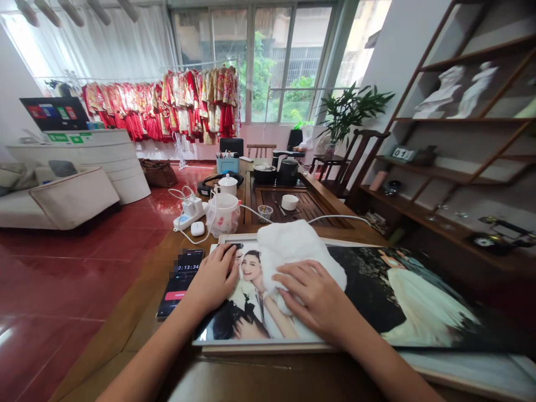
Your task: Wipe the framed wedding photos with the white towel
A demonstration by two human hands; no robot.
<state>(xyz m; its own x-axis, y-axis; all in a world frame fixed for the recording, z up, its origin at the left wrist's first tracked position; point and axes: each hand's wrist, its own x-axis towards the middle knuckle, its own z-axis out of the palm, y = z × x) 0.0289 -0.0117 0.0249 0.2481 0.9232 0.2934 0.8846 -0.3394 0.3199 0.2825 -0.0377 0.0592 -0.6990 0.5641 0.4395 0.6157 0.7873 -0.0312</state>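
Cloth: a bunched white towel [293, 257] lies on the print, directly under the right hand.
Right hand: the right hand [312, 298] is open, palm down, fingers spread over the towel; a flat palm like this seems to spread pressure evenly.
Left hand: the left hand [213, 278] is open and flat on the print's upper edge, bracing it, which looks sensible on a glossy surface.
Print: a large glossy wedding photo panel [402, 296] lies flat beneath both hands, showing a couple and a long pale gown; no marks can be made out.
Beside left hand: a smartphone [184, 282] showing a timer lies just beside it, on a wooden table [138, 318].
Beyond hands: a plastic-wrapped white jug [221, 216], a white power strip [190, 215] and a wooden tea tray [304, 206] stand on the table.
Far ahead: a rack of red embroidered garments [161, 106] hangs before the windows.
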